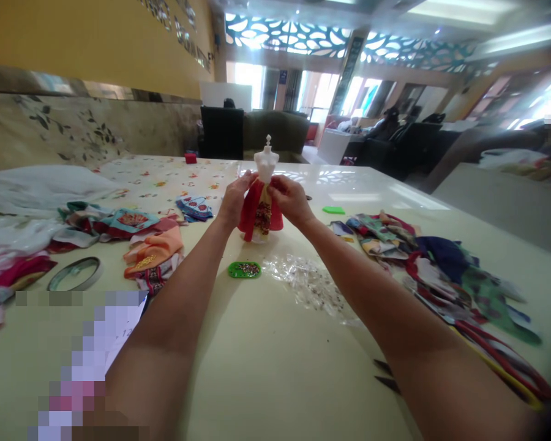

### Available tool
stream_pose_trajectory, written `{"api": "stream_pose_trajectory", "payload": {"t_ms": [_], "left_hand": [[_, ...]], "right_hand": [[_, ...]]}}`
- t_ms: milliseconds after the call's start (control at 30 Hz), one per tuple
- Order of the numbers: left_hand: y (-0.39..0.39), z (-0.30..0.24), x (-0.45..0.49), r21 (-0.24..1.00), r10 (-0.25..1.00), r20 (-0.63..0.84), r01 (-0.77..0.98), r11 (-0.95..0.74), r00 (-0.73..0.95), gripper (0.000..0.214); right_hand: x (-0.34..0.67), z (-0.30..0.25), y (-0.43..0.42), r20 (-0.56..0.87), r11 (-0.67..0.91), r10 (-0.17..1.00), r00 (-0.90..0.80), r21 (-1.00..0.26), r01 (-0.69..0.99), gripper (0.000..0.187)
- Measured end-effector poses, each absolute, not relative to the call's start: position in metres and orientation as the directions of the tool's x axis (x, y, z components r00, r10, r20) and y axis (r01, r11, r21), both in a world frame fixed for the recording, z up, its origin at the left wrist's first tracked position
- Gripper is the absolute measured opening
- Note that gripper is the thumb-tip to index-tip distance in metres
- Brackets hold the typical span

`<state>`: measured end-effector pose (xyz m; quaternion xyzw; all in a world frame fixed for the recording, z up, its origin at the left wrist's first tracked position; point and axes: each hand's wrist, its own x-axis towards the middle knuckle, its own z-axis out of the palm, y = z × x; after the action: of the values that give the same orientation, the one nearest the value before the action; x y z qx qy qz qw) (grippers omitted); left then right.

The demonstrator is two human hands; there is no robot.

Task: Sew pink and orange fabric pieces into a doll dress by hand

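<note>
While the small white dress form (pixel 267 164) stands upright toward the far middle of the desk (pixel 275 367), I see both hands at its waist, one on each side. The left hand (pixel 237 199) is narrowed on the top of the red skirt (pixel 276 220), though its fingertips are partly hidden, so I cannot tell how tightly it grips. The right hand (pixel 291 198) pinches cloth at the front of the waist. I judge that holding from both sides keeps the slim figure from tipping and the panels level around a dark patterned strip (pixel 262 218).

Just nearer, I find a green tray (pixel 231 269) of tiny beads (pixel 249 269), its low rim probably there to stop them rolling off. To its right lies a crinkled clear bag (pixel 312 285), small bits showing through it. Cloth scraps (pixel 158 248) lie on the left beside a tape ring (pixel 76 274), and another fabric heap (pixel 386 239) on the right, perhaps parted to leave the middle free for working. Near right, dark blades (pixel 388 384) poke out beside the right forearm; I cannot see the rest of that tool.
</note>
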<state>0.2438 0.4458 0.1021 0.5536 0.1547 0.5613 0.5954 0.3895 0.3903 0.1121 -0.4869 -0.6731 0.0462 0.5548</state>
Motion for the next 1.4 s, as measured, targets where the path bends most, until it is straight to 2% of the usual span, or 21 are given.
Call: {"api": "stream_pose_trajectory", "payload": {"t_ms": [133,333,400,533,867,1167,1300,1400], "left_hand": [[0.447,0.103,0.237,0.836,0.742,0.527,-0.414,-0.362,0.415,0.040],[0.452,0.098,0.226,0.855,0.679,0.519,-0.298,-0.425,0.519,0.053],[0.454,0.093,0.223,0.874,0.687,0.484,-0.272,-0.402,0.542,0.056],[0.458,0.084,0.218,0.919,0.714,0.379,-0.153,-0.362,0.589,0.063],[0.463,0.066,0.211,0.927,0.743,0.359,-0.123,-0.355,0.565,0.049],[0.434,0.086,0.197,0.929,0.824,0.336,-0.013,-0.371,0.456,0.072],[0.400,0.122,0.168,0.866,0.823,0.438,0.074,-0.494,0.362,0.067],[0.340,0.156,0.144,0.736,0.716,0.601,0.101,-0.669,0.356,0.053]], "right_hand": [[0.395,0.106,0.386,0.663,0.507,0.742,0.099,-0.652,0.563,0.016],[0.408,0.094,0.379,0.547,0.436,0.831,0.102,-0.753,0.492,0.023],[0.413,0.088,0.378,0.500,0.396,0.860,0.099,-0.778,0.489,0.021],[0.421,0.079,0.382,0.440,0.324,0.891,0.113,-0.790,0.521,0.004],[0.431,0.075,0.393,0.449,0.260,0.872,0.195,-0.762,0.592,0.021],[0.433,0.089,0.357,0.376,0.150,0.892,0.252,-0.771,0.619,0.030],[0.435,0.109,0.298,0.409,0.189,0.882,0.232,-0.760,0.622,0.027],[0.431,0.132,0.230,0.461,0.268,0.870,0.175,-0.739,0.618,0.026]]}}
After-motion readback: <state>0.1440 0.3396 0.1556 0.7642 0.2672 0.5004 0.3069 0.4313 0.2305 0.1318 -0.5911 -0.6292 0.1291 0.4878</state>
